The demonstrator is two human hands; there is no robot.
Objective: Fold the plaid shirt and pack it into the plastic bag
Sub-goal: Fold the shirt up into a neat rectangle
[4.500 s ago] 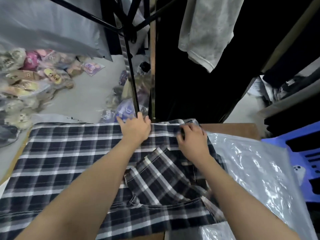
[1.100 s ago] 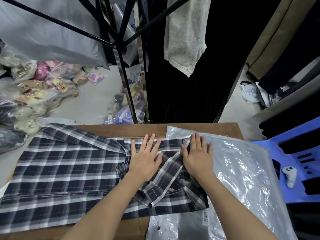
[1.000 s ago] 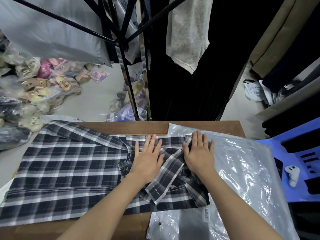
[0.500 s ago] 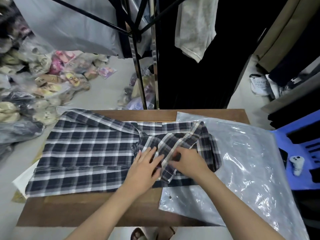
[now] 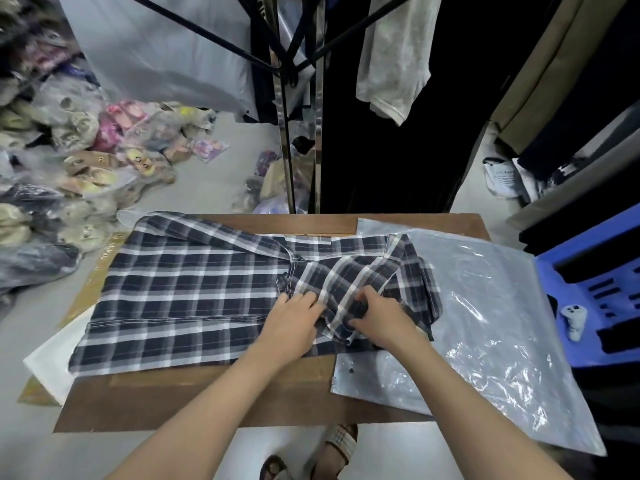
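The dark blue and white plaid shirt (image 5: 180, 292) lies spread on the wooden table (image 5: 214, 396), its right part lapping over the clear plastic bag (image 5: 491, 323). A sleeve is folded across the right part of the shirt. My left hand (image 5: 291, 320) rests on the shirt beside that sleeve, fingers curled into the fabric. My right hand (image 5: 377, 317) grips the bunched sleeve cloth near its cuff. The two hands sit close together at the near edge of the shirt.
A metal clothes rack (image 5: 287, 109) with hanging garments stands behind the table. Bagged soft toys (image 5: 79, 161) pile on the floor at left. A blue plastic stool (image 5: 595, 282) with a white controller (image 5: 573, 320) stands at right. White paper (image 5: 52, 362) pokes out under the shirt at left.
Both hands have pulled back from lying flat near the collar to the near side of the shirt, and now grip the folded sleeve. The camera view has risen and shows more of the table.
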